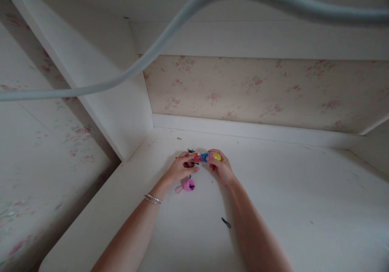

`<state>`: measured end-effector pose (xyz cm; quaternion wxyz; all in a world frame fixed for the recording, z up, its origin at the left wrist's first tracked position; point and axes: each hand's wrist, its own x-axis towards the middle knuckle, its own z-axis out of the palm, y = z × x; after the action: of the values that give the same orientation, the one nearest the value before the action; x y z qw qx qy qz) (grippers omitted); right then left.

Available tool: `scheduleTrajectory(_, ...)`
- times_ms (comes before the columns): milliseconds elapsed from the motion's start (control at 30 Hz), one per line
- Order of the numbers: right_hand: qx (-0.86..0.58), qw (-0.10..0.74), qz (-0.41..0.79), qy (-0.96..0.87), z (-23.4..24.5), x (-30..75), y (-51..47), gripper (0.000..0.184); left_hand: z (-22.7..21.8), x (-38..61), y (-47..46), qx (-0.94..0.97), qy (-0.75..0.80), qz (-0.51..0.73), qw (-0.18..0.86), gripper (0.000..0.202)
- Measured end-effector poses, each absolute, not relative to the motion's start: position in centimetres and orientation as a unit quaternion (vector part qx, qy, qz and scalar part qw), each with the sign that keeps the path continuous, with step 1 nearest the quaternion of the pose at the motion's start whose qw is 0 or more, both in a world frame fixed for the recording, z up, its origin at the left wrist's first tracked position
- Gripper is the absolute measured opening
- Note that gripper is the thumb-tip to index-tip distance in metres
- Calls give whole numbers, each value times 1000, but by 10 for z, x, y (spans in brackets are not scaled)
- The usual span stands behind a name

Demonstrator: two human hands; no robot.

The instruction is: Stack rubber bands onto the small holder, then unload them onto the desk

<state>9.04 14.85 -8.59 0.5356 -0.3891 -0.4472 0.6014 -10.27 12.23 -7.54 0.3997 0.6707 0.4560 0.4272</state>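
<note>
A small, colourful tube-like thing [203,157], red at the left, blue in the middle and yellow at the right, is raised a little above the white tabletop. My right hand [221,166] is wrapped round its yellow end, with the thumb on its near side. My left hand [180,167] reaches to the red end, its fingertips at or against it and its thumb spread apart. Small red and black pieces [189,164] show between my left thumb and fingers, partly hidden. Just nearer lies a small pink cup [186,185] with ear-like loops and black bands in it.
On the white tabletop [288,199] lie a black hair tie [226,223], some black bands [190,150] and a small dark loop [179,138]. White panels stand at the left and back. A pale cable [170,33] crosses the upper view close to the camera.
</note>
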Motion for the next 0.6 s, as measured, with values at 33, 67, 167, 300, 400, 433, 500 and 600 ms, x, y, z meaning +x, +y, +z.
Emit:
scheduleTrajectory(33,-388,533,602,-450,-86,90,148,42,-76,-103,122,669,452,421,413,38)
scheduleTrajectory(67,-387,529,602,-455,-86,90,148,42,-76,-103,123,669,448,416,424,37)
scheduleTrajectory(167,-384,520,600,-472,-86,90,148,39,-78,-103,124,670,436,411,438,35)
scheduleTrajectory(300,-389,543,588,-457,-87,90,149,38,-82,-104,127,633,436,448,456,34)
scheduleTrajectory(400,-394,565,583,-432,-88,91,152,39,-84,-106,128,574,443,481,494,36)
scheduleTrajectory(433,-396,572,581,-422,-89,91,153,39,-85,-107,128,561,447,485,500,36)
scheduleTrajectory(500,-399,583,580,-406,-89,91,154,40,-85,-108,129,547,461,487,501,36)
scheduleTrajectory(600,-395,581,585,-406,-89,91,154,41,-84,-107,129,542,479,479,498,39)
